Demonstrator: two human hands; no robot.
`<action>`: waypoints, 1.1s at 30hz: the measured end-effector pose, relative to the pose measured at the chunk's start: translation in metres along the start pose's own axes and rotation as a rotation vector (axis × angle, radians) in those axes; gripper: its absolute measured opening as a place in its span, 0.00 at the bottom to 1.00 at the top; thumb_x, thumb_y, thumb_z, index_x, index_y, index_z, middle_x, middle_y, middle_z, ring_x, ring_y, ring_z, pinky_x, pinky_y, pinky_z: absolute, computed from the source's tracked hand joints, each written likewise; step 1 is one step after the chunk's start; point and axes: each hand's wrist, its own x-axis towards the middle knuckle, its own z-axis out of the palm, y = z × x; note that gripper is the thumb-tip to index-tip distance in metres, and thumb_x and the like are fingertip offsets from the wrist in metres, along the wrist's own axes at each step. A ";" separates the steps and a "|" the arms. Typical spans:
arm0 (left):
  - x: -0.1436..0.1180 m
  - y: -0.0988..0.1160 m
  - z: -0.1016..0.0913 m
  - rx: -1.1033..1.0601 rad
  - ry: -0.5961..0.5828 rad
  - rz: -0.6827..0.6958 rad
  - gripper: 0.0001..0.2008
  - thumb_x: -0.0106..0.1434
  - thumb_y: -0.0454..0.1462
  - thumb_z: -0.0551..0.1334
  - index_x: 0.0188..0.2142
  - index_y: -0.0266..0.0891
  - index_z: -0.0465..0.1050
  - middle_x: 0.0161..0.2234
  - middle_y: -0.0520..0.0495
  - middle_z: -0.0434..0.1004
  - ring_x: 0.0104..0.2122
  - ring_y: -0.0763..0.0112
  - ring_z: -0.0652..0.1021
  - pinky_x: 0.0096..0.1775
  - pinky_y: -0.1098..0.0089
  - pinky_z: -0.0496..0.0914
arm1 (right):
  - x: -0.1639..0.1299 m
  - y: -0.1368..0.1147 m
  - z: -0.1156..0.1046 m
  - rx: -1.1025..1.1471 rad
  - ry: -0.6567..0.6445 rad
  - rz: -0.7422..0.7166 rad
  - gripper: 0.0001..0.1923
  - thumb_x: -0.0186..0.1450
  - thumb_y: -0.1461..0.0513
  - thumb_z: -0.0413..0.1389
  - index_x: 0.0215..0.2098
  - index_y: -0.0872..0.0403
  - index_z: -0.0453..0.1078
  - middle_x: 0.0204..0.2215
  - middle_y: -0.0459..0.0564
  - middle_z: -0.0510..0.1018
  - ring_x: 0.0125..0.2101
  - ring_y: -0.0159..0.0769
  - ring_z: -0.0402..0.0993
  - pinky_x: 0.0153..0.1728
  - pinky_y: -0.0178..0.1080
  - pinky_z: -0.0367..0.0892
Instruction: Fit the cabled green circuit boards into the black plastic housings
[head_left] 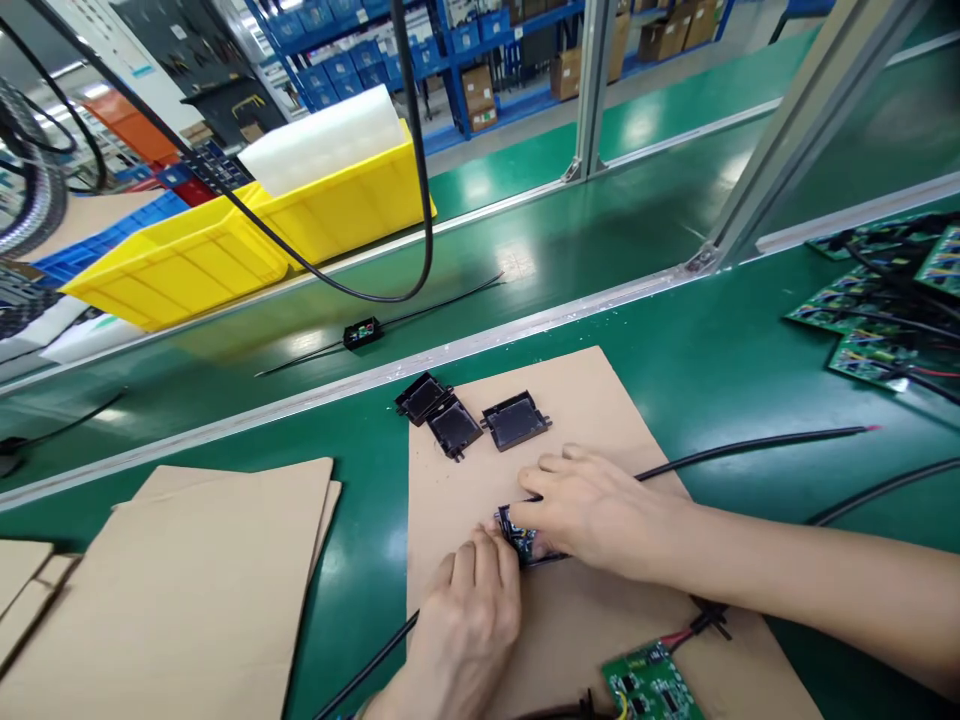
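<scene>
Both hands meet over a small black module with a circuit board (519, 538) lying on a sheet of cardboard (525, 620). My left hand (469, 620) pinches its near left side with the fingertips. My right hand (592, 505) covers its right side from above, and a black cable (750, 445) runs out from under that hand to the right. Beyond the hands, three black plastic shells (469, 415) lie on the same cardboard. A green circuit board (652, 685) with red and black wires rests at the cardboard's near edge.
More cardboard sheets (187, 580) lie to the left on the green bench. Several green boards with wires (885, 300) are stacked at the far right. A wired black module (361, 332) lies on the conveyor. Yellow bins (247, 235) stand behind, under a hanging black cable (424, 180).
</scene>
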 end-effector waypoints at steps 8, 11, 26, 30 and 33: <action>-0.005 -0.009 0.002 -0.474 -0.035 -0.171 0.14 0.66 0.25 0.50 0.45 0.37 0.70 0.35 0.45 0.75 0.33 0.65 0.75 0.34 0.65 0.72 | 0.031 -0.008 -0.021 0.053 -0.124 0.089 0.17 0.60 0.53 0.65 0.36 0.57 0.70 0.34 0.52 0.76 0.37 0.44 0.66 0.33 0.41 0.59; -0.005 -0.012 0.006 -0.616 0.006 -0.187 0.14 0.66 0.25 0.50 0.42 0.38 0.71 0.35 0.46 0.74 0.32 0.65 0.74 0.35 0.64 0.71 | 0.041 -0.016 -0.023 0.004 -0.176 0.059 0.13 0.61 0.58 0.65 0.37 0.57 0.70 0.34 0.53 0.76 0.37 0.45 0.68 0.34 0.42 0.59; 0.023 -0.015 -0.018 -0.776 -0.040 0.132 0.24 0.62 0.29 0.55 0.58 0.35 0.62 0.55 0.40 0.70 0.48 0.57 0.71 0.49 0.57 0.68 | -0.045 0.018 -0.045 0.214 0.100 0.199 0.05 0.68 0.65 0.53 0.43 0.56 0.68 0.38 0.51 0.74 0.42 0.41 0.67 0.44 0.43 0.63; 0.022 -0.011 -0.005 -0.709 0.014 0.165 0.26 0.60 0.24 0.52 0.58 0.33 0.63 0.53 0.42 0.73 0.47 0.58 0.73 0.49 0.58 0.67 | -0.055 0.021 -0.032 0.226 0.037 0.223 0.07 0.68 0.66 0.53 0.43 0.55 0.70 0.38 0.51 0.75 0.42 0.41 0.68 0.44 0.42 0.63; 0.015 -0.008 0.000 -0.718 0.035 0.165 0.26 0.60 0.24 0.51 0.57 0.32 0.64 0.51 0.40 0.75 0.45 0.59 0.74 0.47 0.60 0.68 | -0.049 0.017 -0.022 0.197 0.030 0.222 0.08 0.69 0.67 0.49 0.39 0.56 0.70 0.36 0.51 0.74 0.39 0.40 0.68 0.42 0.41 0.63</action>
